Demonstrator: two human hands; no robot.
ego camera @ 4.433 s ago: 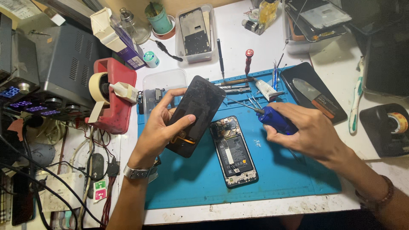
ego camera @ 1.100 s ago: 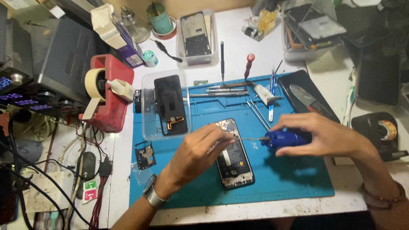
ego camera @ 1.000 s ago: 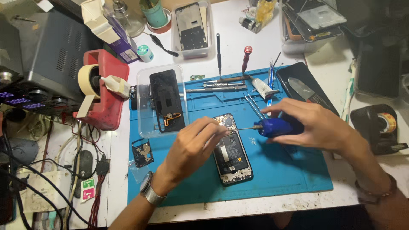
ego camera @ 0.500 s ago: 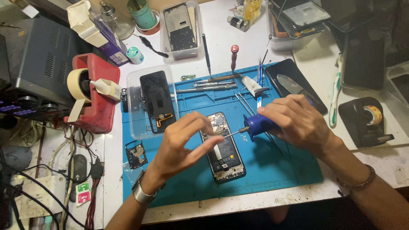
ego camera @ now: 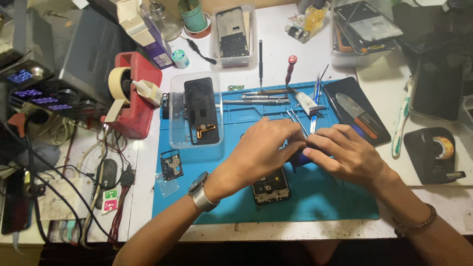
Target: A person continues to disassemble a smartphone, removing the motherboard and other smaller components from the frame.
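Head cam looking straight down: both hands are bunched together over the opened phone point(ego camera: 270, 186) lying on the blue mat point(ego camera: 325, 207) in the middle of the tabletop point(ego camera: 276, 29). Only the bottom end of the phone shows, the rest is under the left hand point(ego camera: 266, 148). That hand is curled with its fingers pressed down on the phone's upper part, so it's pinning it rather than lifting it. The right hand point(ego camera: 345, 152) is closed around the blue-handled screwdriver point(ego camera: 298, 158), just a sliver of blue peeking out between the two hands.

Handling-wise, I'd say the phone is light, stiff and pretty fragile with the back off: exposed board and thin flex cables. Best to hold it by the frame edges and keep fingers off the innards. It could also skate around if not held down, though the mat probably helps.

Versus half a second ago: the hands have closed in on each other. Back then the screwdriver shaft and blue handle were clearly visible between them and more of the phone was showing. Now they're nearly touching. The removed screen point(ego camera: 201, 111) in the clear tray point(ego camera: 178, 118) hasn't moved.
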